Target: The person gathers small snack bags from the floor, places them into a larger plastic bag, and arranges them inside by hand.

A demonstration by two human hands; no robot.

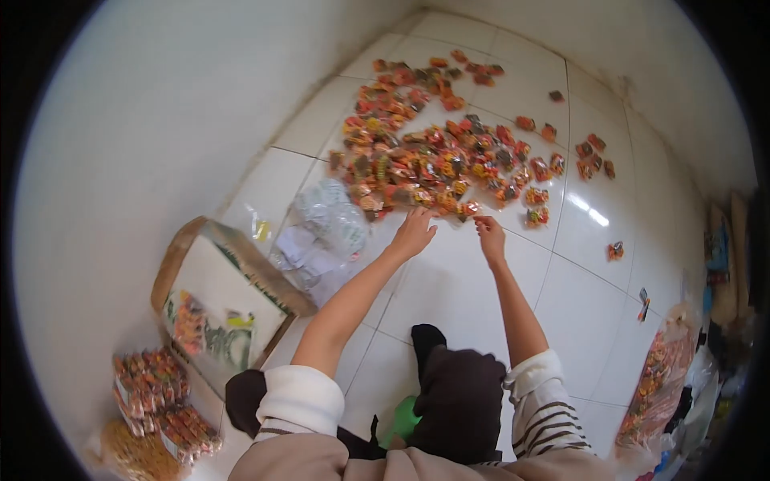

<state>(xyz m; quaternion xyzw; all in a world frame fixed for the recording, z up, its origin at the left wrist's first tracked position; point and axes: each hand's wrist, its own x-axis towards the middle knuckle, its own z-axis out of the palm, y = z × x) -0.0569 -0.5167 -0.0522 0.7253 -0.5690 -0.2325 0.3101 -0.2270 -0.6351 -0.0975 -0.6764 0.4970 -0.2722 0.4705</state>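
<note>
Fingers open on left hand, curled on right hand by one packet, grip unclear.

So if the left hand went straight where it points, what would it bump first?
The left hand would likely meet the nearest clear-wrapped packets; whether it already touches them is unclear.
</note>
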